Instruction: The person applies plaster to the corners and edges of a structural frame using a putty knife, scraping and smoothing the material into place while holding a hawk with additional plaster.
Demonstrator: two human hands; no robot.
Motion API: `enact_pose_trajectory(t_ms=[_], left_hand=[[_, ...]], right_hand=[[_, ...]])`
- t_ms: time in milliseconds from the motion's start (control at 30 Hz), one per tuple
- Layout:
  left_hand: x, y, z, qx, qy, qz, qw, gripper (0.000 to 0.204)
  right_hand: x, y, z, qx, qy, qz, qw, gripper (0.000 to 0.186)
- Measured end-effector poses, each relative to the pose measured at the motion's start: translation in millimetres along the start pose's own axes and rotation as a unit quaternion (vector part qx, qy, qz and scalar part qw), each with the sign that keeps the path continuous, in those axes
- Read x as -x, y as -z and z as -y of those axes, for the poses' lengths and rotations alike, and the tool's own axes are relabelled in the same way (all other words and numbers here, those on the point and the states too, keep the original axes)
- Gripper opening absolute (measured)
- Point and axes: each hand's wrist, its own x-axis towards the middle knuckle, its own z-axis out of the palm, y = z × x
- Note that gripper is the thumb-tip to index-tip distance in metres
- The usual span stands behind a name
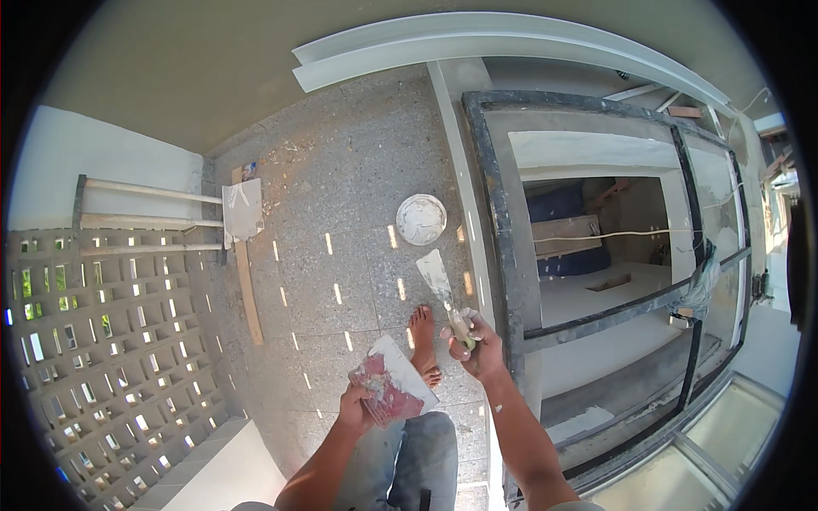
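My left hand (358,407) grips a flat board (398,385), red with smears and lumps of white paste, held over my legs. My right hand (475,347) is closed round the pale handle of a putty knife (434,274), whose blade is coated in white paste and points away from me. Beyond the blade, a round white bucket (421,220) stands on the speckled floor tiles, its top crusted white. My bare foot shows below, between the board and the knife.
A dark metal railing frame (613,313) edges an opening on the right, with a cable and lower level inside. Long pale channels (511,30) lie at the far end. A pierced block wall (102,324), pipe rack (145,220) and wooden plank (250,298) are on the left.
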Motion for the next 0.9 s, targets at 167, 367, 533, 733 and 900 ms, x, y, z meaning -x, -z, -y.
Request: enact_pose_trajectory(t_ms=[167, 367, 533, 733, 900], left_hand=[[-13, -96, -7, -0.111, 0.097, 0.078, 0.986, 0.063], [0, -186, 39, -0.152, 0.173, 0.132, 0.964, 0.062], [-10, -215, 75, -0.269, 0.134, 0.222, 0.927, 0.064], [-5, -240, 86, -0.213, 0.107, 0.216, 0.947, 0.065], [-23, -284, 88, -0.250, 0.137, 0.259, 0.923, 0.064]], right_hand=[[147, -12, 47, -0.109, -0.028, 0.151, 0.982, 0.034], [234, -5, 46, 0.374, 0.273, -0.080, 0.883, 0.041], [284, 21, 20, 0.458, 0.309, -0.182, 0.813, 0.031], [331, 41, 2, 0.451, 0.304, -0.239, 0.805, 0.026], [358, 63, 2, 0.440, 0.300, -0.337, 0.777, 0.025]])
